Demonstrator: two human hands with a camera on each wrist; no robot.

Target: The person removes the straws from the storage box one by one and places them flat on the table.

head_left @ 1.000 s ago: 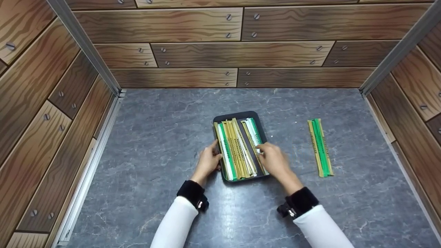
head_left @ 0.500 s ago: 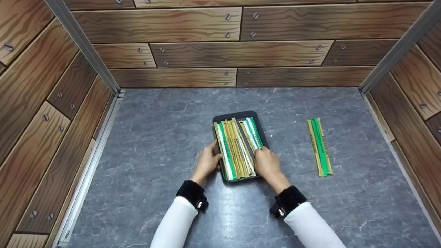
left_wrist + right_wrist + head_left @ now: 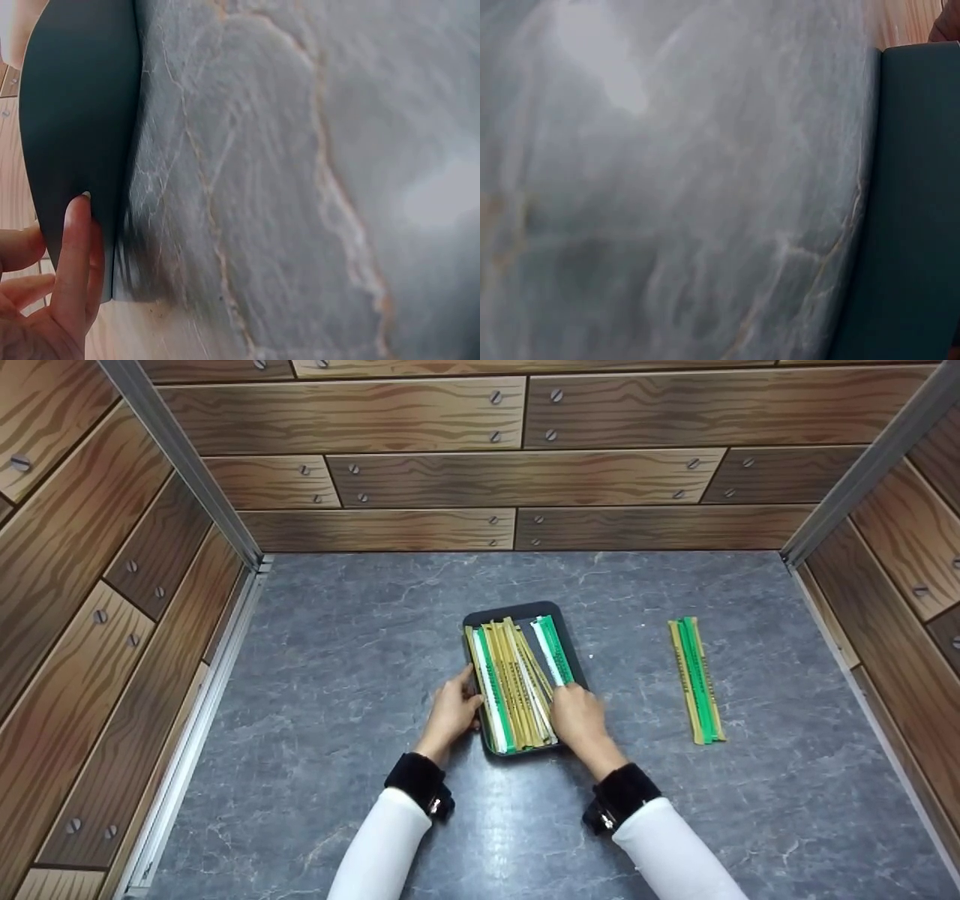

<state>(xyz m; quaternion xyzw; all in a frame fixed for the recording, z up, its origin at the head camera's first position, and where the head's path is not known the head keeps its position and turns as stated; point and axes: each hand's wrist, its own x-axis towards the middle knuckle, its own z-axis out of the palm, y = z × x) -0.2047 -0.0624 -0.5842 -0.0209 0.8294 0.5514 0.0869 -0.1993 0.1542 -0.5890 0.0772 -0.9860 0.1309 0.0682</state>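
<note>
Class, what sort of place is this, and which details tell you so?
Probably a purpose-built work booth: wood-patterned walls with printed-looking screw heads, metal corner posts, and a marbled grey work surface enclosed on three sides.

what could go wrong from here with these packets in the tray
The right hand reaches in over the packets, its fingertips hidden, so it might drag or bend the green packet beside it.

A slanted gold packet runs toward that hand and could get pushed across its neighbours.

The left hand steadies the tray by its side; if that grip loosens, the tray may slide on the glossy tabletop.
</note>
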